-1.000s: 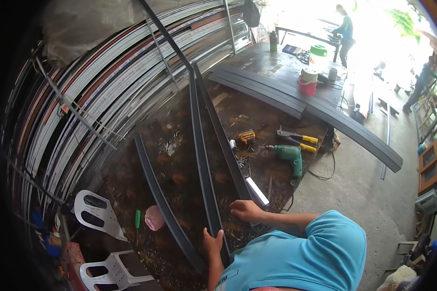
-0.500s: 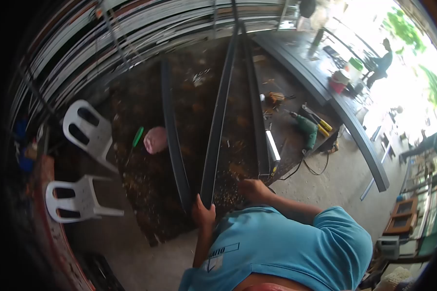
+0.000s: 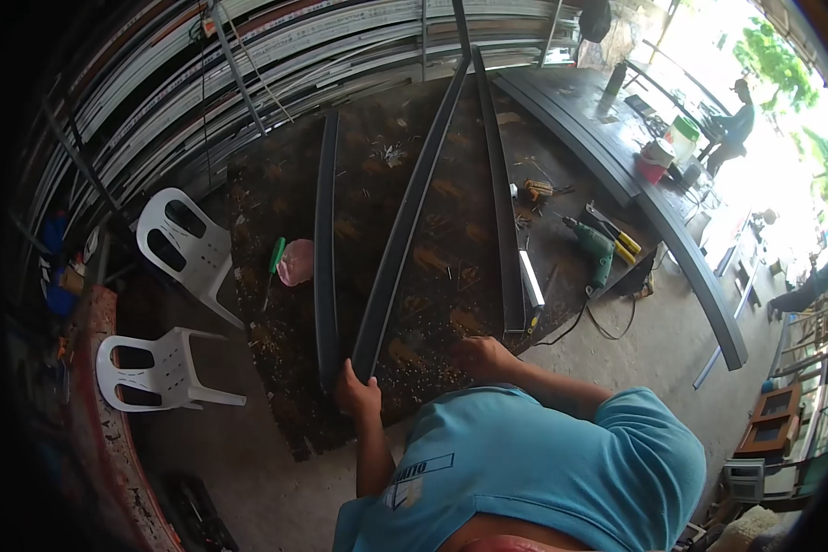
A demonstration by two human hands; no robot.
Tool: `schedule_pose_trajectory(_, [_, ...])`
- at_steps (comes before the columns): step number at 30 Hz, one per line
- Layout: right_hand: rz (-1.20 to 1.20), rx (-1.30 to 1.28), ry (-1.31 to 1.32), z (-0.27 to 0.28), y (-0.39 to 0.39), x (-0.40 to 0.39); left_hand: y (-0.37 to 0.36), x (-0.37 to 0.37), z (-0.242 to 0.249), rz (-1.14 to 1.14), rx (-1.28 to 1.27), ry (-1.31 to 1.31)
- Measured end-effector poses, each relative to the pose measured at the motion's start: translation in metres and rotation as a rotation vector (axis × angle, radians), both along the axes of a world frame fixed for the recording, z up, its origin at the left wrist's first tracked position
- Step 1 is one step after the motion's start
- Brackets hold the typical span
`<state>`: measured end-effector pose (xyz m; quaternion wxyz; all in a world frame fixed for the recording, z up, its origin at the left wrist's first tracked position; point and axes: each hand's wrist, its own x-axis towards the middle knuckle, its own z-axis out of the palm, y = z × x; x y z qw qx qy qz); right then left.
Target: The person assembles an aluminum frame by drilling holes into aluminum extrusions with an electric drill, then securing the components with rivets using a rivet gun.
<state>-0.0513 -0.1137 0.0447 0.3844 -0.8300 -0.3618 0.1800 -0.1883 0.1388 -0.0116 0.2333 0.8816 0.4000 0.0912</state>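
My left hand (image 3: pixel 358 392) is wrapped round the near end of a long dark grey metal profile (image 3: pixel 408 212), which slants away across the dark worktable (image 3: pixel 276 386). Left of it lies a shorter dark profile (image 3: pixel 326 239), its near end close to my left hand. A third dark profile (image 3: pixel 500 193) lies to the right. My right hand (image 3: pixel 480 358) is closed low over the table's near edge, among scattered shavings; whatever its fingers hold, if anything, is too small to make out.
A green drill (image 3: pixel 594 250), yellow-handled pliers (image 3: pixel 624 242) and an orange-black tool (image 3: pixel 538 189) lie on the right. A green-handled screwdriver (image 3: pixel 276 256) sits beside a pink bowl (image 3: pixel 296 263). White chairs (image 3: pixel 161 373) stand left. Long grey profiles (image 3: pixel 681 248) jut past the table; people are farther off.
My left hand has shifted left with the near end of the middle profile, bringing it closer to the left profile. My right hand stays closed in nearly the same place. The view has shifted slightly.
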Motion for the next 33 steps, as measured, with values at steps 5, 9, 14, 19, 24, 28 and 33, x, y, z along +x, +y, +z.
schedule_pose_trajectory(5, [-0.04, -0.005, -0.036, 0.005, -0.012, 0.016, 0.018, -0.001, -0.006, 0.002, 0.088, -0.001])
schedule_pose_trajectory(9, [-0.051, -0.033, -0.054, 0.001, -0.019, 0.033, 0.021, -0.007, -0.011, -0.021, 0.118, 0.033])
schedule_pose_trajectory(14, [-0.126, -0.036, 0.036, 0.011, -0.02, 0.05, 0.025, -0.011, -0.01, 0.009, 0.067, -0.04])
schedule_pose_trajectory(19, [-0.187, 0.023, 0.021, 0.003, -0.02, 0.059, 0.055, 0.001, -0.015, 0.22, 0.201, -0.13])
schedule_pose_trajectory(24, [-0.155, -0.019, 0.019, 0.003, -0.006, 0.065, 0.082, 0.027, -0.018, 0.333, 0.335, 0.009])
schedule_pose_trajectory(28, [-0.176, 0.045, -0.033, 0.005, -0.01, 0.064, 0.118, 0.025, -0.029, 0.246, 0.045, 0.198])
schedule_pose_trajectory(33, [-0.22, 0.035, -0.076, -0.013, -0.024, 0.059, 0.124, 0.032, 0.012, 0.248, 0.062, 0.152])
